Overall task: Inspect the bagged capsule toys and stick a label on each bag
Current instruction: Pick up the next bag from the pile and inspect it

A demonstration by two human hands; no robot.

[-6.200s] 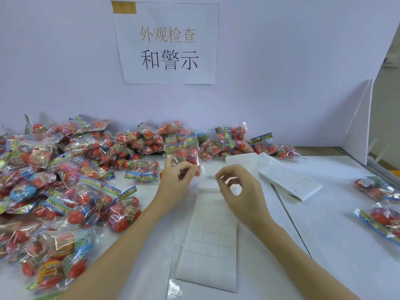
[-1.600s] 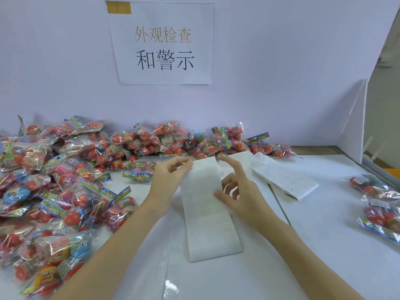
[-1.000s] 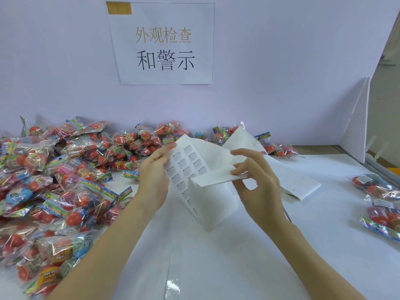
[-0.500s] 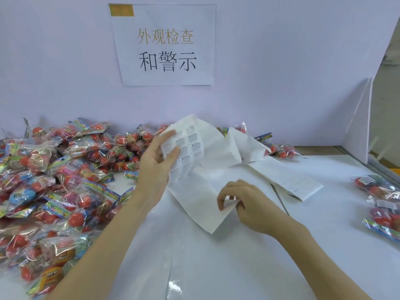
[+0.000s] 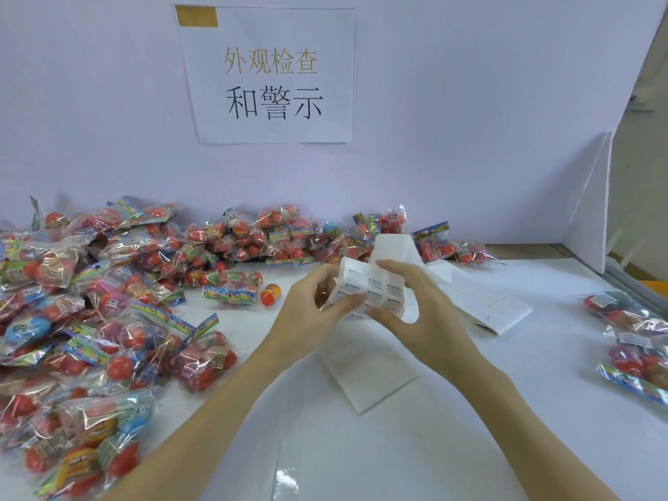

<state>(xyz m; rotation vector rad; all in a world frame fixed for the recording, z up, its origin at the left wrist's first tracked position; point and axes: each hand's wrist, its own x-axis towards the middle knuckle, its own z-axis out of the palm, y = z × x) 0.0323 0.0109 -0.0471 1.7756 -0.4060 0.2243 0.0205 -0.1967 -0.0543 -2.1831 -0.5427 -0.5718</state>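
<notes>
Label sheet [image 5: 368, 291] sits up off the desk [image 5: 470, 410], held in the middle between two hands. It is a long white strip with rows of small printed labels, and it is bent and folded over. The left hand [image 5: 311, 312] grips its left edge, with the thumb on the printed side. The right hand [image 5: 423, 312] holds the right part, with its thumb pressed on the labels and its fingers curled over the top. The plain tail of the strip hangs down and lies on the desk just under the hands.

Bagged capsule toys [image 5: 108, 301] lie in a big heap on the left and along the back wall. Most have red balls inside clear crinkly bags. One small orange capsule [image 5: 271, 294] lies loose near the heap. A few more bags [image 5: 629, 338] lie on the far right, with white labels on them. Another folded label stack [image 5: 484, 301] lies on the desk behind the right hand. A paper sign [image 5: 271, 74] hangs on the wall.
</notes>
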